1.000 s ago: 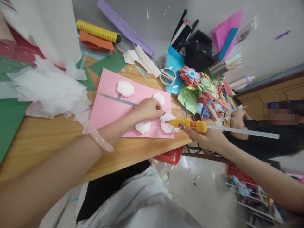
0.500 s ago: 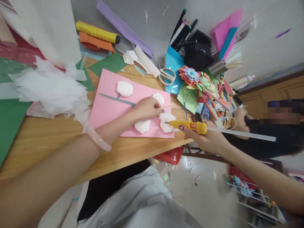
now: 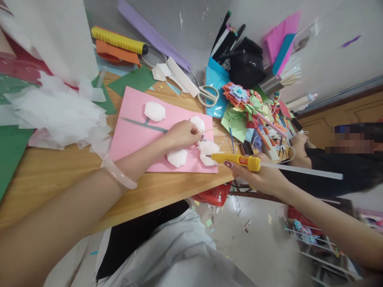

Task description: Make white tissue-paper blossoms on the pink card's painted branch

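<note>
Pink paper (image 3: 134, 151) lies on the wooden table, with a grey-green stem drawn across it and several white fluffy puffs on it. My left hand (image 3: 184, 134) is over the paper, its fingertips pinching a thin wooden stick (image 3: 208, 130) between the right-hand puffs. My right hand (image 3: 263, 171) is wrapped round a yellow hot glue gun (image 3: 236, 159). A long translucent glue stick (image 3: 302, 170) sticks out of its back end. The gun's nozzle is at the lower right white puff (image 3: 208, 150); I cannot tell whether it touches. My left hand and forearm hide part of the stem.
A heap of white tissue pieces (image 3: 60, 111) lies at the left. Behind the paper are scissors (image 3: 208, 95), a yellow cutter (image 3: 119, 40) and green paper (image 3: 133, 79). Paper flowers (image 3: 239, 95) lie at the right, near another person's arm (image 3: 301, 151).
The whole view has shifted slightly left. Against the paper, my left fingertips and the stick have lifted a little off the lower right puff. The glue gun stays at that puff.
</note>
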Action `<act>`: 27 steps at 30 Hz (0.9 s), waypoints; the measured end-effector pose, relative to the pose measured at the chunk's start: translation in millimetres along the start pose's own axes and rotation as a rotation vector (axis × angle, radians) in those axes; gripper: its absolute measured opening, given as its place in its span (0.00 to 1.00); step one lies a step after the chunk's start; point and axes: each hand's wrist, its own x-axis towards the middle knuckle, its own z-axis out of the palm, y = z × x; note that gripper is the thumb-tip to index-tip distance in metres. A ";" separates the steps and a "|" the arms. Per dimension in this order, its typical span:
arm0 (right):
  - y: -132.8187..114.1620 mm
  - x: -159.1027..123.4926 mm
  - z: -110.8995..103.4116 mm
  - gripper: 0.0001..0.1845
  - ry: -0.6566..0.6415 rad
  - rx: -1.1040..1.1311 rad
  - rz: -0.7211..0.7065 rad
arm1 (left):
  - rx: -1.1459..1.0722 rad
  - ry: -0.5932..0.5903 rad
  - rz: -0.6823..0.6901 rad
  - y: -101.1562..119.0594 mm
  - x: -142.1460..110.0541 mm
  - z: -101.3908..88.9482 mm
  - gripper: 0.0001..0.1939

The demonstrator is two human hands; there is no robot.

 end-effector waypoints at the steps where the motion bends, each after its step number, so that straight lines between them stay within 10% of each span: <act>1: -0.3 0.6 -0.6 0.33 0.004 0.003 0.012 | -0.001 0.000 -0.003 0.3 -0.3 -0.1 0.10; 16: -5.6 4.7 2.0 0.32 -0.002 -0.071 -0.108 | -0.037 0.017 0.011 -1.2 1.1 -0.5 0.10; 27: -16.6 17.3 1.8 0.34 0.017 -0.092 -0.115 | -0.451 0.014 -0.107 1.6 -3.6 -13.0 0.07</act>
